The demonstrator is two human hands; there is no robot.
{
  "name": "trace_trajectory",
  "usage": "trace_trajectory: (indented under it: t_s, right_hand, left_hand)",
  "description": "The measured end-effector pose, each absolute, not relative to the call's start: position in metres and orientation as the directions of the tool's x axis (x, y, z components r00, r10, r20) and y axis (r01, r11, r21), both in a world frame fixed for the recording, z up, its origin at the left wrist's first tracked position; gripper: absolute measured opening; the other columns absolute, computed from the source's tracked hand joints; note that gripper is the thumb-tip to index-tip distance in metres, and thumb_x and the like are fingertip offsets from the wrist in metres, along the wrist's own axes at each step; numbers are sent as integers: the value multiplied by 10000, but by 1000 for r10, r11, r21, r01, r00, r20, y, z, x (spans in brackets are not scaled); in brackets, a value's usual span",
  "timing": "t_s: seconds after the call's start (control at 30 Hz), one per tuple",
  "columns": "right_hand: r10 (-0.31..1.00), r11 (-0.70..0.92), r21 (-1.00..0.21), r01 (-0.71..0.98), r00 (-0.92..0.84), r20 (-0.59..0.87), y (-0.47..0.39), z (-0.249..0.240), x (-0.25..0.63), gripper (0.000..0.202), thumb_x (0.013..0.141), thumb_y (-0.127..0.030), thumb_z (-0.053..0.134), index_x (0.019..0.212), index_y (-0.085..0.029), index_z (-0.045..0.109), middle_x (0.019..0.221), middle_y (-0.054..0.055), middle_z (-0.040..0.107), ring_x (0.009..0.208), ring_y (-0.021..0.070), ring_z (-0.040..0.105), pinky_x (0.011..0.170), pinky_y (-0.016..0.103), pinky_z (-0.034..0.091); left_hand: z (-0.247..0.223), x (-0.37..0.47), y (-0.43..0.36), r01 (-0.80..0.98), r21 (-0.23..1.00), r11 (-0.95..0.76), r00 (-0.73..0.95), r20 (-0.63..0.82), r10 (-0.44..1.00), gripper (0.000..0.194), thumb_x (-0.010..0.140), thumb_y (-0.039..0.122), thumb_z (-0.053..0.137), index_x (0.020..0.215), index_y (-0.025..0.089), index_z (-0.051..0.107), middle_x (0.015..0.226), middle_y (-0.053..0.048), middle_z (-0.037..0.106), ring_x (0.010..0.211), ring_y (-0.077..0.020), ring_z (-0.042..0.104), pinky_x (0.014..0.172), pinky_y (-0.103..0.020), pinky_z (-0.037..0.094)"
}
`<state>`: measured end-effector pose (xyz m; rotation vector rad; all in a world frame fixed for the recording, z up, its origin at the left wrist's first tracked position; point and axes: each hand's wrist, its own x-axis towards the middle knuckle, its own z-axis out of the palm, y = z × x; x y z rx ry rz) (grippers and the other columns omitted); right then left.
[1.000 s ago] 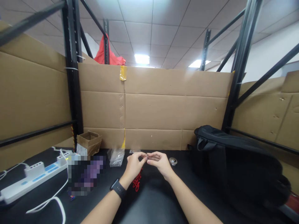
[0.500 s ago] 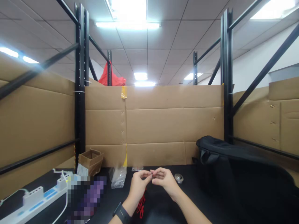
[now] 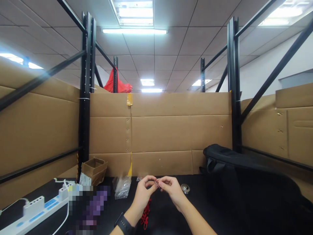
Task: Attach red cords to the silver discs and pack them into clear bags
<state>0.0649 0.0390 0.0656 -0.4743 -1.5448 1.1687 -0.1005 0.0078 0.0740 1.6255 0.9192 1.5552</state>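
My left hand (image 3: 146, 191) and my right hand (image 3: 170, 189) meet fingertip to fingertip over the black table. Between them they pinch a small, thin, shiny piece (image 3: 157, 184), too small for me to name. Beneath my left hand and wrist lies a bundle of red cord (image 3: 145, 215), partly covered by the hand. A roll of clear tape (image 3: 185, 188) rests just right of my right hand. On my left wrist is a dark watch (image 3: 123, 223).
Left of my hands are a clear plastic bag (image 3: 123, 187), an open cardboard box (image 3: 95, 171) and a white power strip (image 3: 36, 215) with cables. A blurred purple patch (image 3: 97, 205) is nearby. A large black bag (image 3: 246, 186) fills the right side. Cardboard panels (image 3: 161, 133) stand behind.
The thin piece now slants between my fingertips, and my right fingers have shifted slightly on it. The whole view has tilted up a little.
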Motion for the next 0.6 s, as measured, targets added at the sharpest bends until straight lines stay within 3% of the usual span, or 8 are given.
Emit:
trace_trajectory:
  t_s: [0.07, 0.13, 0.23, 0.3, 0.43, 0.6]
  right_hand:
    - [773, 469, -847, -248, -349, 530, 38, 67, 67, 297, 782, -456, 746, 857, -169, 744, 930, 104, 750, 805, 229, 679, 727, 344, 522]
    - [735, 555, -820, -141, -378, 563, 36, 69, 71, 227, 808, -413, 716, 818, -186, 727, 1014, 104, 731, 893, 249, 673, 803, 372, 514]
    - [659, 726, -674, 136, -417, 626, 32, 73, 79, 98, 824, -281, 675, 768, -203, 697, 1081, 89, 691, 1032, 263, 625, 922, 400, 461]
    - [628, 772, -586, 247, -438, 643, 30, 74, 83, 73, 837, -223, 637, 783, -209, 683, 1091, 80, 672, 1068, 252, 602, 962, 397, 429]
    - [642, 760, -596, 259, -436, 631, 32, 74, 83, 66, 862, -212, 605, 829, -208, 663, 1114, 77, 646, 1037, 226, 603, 877, 338, 456]
    - [630, 771, -581, 261, -450, 633, 36, 70, 82, 52, 849, -177, 622, 821, -203, 658, 1090, 61, 646, 1027, 211, 594, 889, 328, 443]
  left_hand:
    - [76, -102, 6, 85, 851, -519, 82, 513, 854, 315, 739, 352, 758, 965, 164, 643, 907, -90, 754, 849, -223, 716, 835, -329, 529]
    - [79, -106, 4, 262, 807, -529, 104, 522, 847, 250, 779, 282, 692, 1005, 183, 656, 913, -72, 758, 879, -216, 713, 876, -337, 516]
    - [82, -113, 0, 558, 684, -470, 32, 548, 836, 244, 810, 161, 555, 1012, 211, 683, 881, -38, 759, 895, -198, 703, 920, -337, 485]
    - [82, -115, -2, 615, 633, -470, 58, 559, 827, 259, 838, 168, 506, 987, 218, 712, 931, -44, 760, 926, -197, 694, 915, -321, 481]
    - [73, -106, -3, 618, 553, -559, 225, 557, 799, 210, 847, 311, 600, 971, 251, 758, 1017, -41, 752, 983, -217, 664, 906, -303, 469]
    - [64, -96, -4, 728, 469, -499, 228, 521, 822, 198, 866, 334, 595, 845, 254, 775, 983, -41, 749, 975, -222, 644, 915, -323, 437]
